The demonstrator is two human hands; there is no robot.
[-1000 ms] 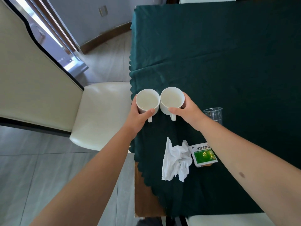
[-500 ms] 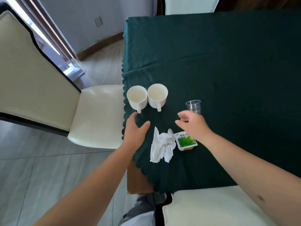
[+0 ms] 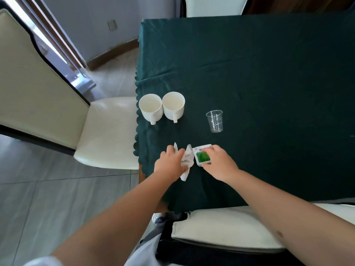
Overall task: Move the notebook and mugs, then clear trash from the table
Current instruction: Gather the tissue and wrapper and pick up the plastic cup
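Two white mugs (image 3: 150,107) (image 3: 173,105) stand side by side near the left edge of the table, handles toward me. Closer to me, my left hand (image 3: 170,163) closes on a crumpled white tissue (image 3: 187,159). Right beside it, my right hand (image 3: 218,162) pinches a small green-and-white sachet (image 3: 201,156) lying on the cloth. A clear plastic cup (image 3: 214,121) stands upright beyond the sachet. No notebook is in view.
A dark green tablecloth (image 3: 259,77) covers the table. A cream chair (image 3: 107,131) stands at the table's left side, another chair seat (image 3: 221,227) is just below my arms, and a third chair back (image 3: 213,6) shows at the far end.
Both hands let go of the mugs, pulled back toward me and came down on the trash: the left onto the tissue, the right onto the sachet. The mugs stay put.
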